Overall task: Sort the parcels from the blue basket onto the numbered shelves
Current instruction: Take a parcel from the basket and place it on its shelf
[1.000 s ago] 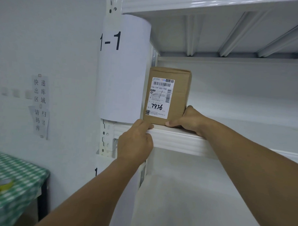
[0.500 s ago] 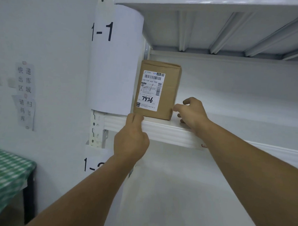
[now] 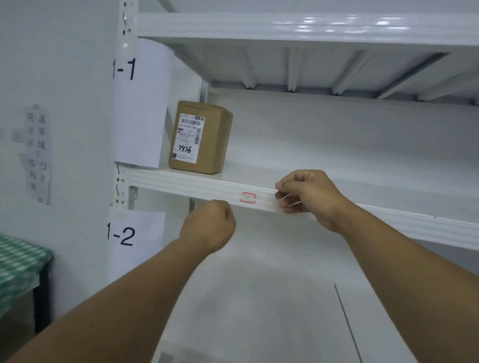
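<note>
Parcel, brown carton, label marked 7936: stands upright on the shelf signed 1-1, left end, free of both hands. Left hand: clenched, empty, just below the shelf's front edge. Right hand: fingers curled at that edge beside a red-outlined sticker; whether it grips anything cannot be told.

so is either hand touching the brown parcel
No, the parcel stands free on the shelf, left hand and right hand both down by its front edge.

A brown cardboard parcel stands upright at the left end of the white shelf marked 1-1, its white shipping label, handwritten 7936, facing outward
</note>
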